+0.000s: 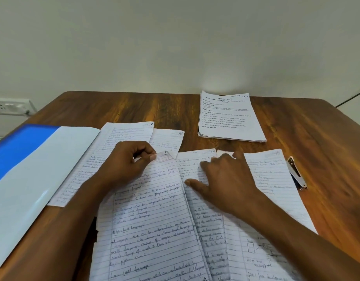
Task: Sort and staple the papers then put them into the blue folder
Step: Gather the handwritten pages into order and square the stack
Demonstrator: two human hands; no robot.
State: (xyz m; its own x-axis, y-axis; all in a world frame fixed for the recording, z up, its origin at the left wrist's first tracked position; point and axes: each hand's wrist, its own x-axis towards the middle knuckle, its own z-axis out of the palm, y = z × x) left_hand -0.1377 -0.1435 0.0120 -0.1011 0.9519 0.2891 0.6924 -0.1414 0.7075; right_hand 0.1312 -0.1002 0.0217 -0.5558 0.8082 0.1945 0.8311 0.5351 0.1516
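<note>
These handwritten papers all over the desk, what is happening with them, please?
A person is sorting loose handwritten pages on a wooden desk. The left hand pinches the top corner of the page marked 1, while the right hand rests with spread fingers on the neighbouring page marked 3. The stapler lies untouched at the right, and the blue folder waits at the left. A printed instruction stack sits further back.

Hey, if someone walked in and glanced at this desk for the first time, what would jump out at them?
Probably the two hands mid-desk: the left hand pinches the top corner of a handwritten lined page, while the right hand rests spread on the page beside it. Next, the bright blue folder at the left edge, then the stapler on the right past the sheets.
</note>
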